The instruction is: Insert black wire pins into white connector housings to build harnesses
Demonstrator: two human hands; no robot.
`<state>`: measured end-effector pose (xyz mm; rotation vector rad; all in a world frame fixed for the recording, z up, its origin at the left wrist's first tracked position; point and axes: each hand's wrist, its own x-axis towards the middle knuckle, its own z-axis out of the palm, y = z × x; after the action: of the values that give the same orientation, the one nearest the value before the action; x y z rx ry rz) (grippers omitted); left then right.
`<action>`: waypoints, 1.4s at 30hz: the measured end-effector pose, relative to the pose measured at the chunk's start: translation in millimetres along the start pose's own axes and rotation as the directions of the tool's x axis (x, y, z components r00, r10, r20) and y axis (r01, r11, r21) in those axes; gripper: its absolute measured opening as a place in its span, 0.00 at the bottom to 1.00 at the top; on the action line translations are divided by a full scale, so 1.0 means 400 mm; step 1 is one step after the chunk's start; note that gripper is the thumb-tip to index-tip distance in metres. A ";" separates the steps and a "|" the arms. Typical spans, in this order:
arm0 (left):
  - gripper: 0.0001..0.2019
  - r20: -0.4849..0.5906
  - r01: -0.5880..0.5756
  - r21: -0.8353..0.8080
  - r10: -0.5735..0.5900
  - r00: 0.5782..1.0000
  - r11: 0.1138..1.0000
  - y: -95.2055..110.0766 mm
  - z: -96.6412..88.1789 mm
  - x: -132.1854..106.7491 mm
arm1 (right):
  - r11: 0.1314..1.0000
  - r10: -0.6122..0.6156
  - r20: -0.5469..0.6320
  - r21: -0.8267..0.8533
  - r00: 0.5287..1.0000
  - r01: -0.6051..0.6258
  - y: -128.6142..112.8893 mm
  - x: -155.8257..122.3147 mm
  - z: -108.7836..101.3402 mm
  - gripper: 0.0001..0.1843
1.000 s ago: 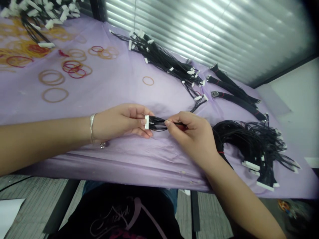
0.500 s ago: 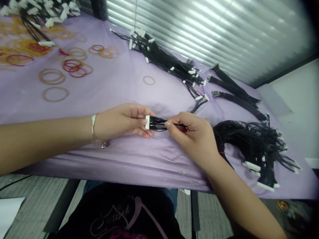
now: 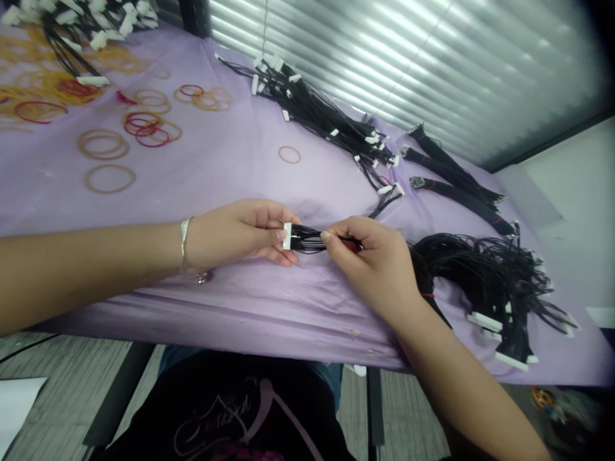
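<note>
My left hand is closed, pinching the white connector at the end of a black wire bundle. My right hand is closed round the same bundle a little to the right of the connector, thumb and forefinger pinched on the wires. The bundle is held just above the purple cloth near the table's front edge. A silver bracelet sits on my left wrist.
A heap of black wires with white connectors lies right of my right hand. More loose harnesses and tied bundles lie behind. Rubber bands are scattered at the far left. Window blinds run along the back.
Almost nothing differs; both hands keep their grip on the bundle and the view has shifted slightly.
</note>
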<state>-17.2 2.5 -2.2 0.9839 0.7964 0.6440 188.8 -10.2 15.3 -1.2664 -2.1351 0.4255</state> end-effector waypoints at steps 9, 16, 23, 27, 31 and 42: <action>0.05 -0.012 0.015 -0.018 -0.015 1.000 1.000 0.003 0.003 0.002 | 0.998 0.048 0.008 0.040 0.999 -0.048 -0.002 0.000 0.001 0.07; 0.08 -0.016 -0.005 -0.029 0.005 1.000 1.000 0.001 0.003 0.002 | 0.998 0.049 0.003 0.027 0.999 -0.049 -0.003 -0.001 0.000 0.06; 0.08 -0.054 0.011 -0.023 -0.012 0.998 1.000 0.009 0.009 -0.002 | 0.999 0.016 0.011 0.048 1.000 -0.016 -0.001 -0.003 0.001 0.06; 0.08 -0.067 0.030 -0.035 -0.032 0.997 0.999 0.014 0.015 -0.005 | 0.999 0.006 0.041 0.053 0.999 -0.008 -0.003 -0.003 -0.005 0.06; 0.09 -0.073 0.021 -0.048 -0.024 0.997 0.999 0.012 0.013 -0.003 | 0.999 0.013 0.063 0.048 0.998 -0.016 -0.003 0.000 -0.006 0.07; 0.07 -0.057 -0.001 0.015 0.001 0.998 1.000 0.007 0.008 -0.001 | 0.997 0.034 0.012 0.067 0.999 -0.035 -0.001 -0.001 0.003 0.07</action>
<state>-15.1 1.6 1.5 0.9827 0.8519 0.6705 188.0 -10.7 14.4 -1.2673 -2.0925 0.5157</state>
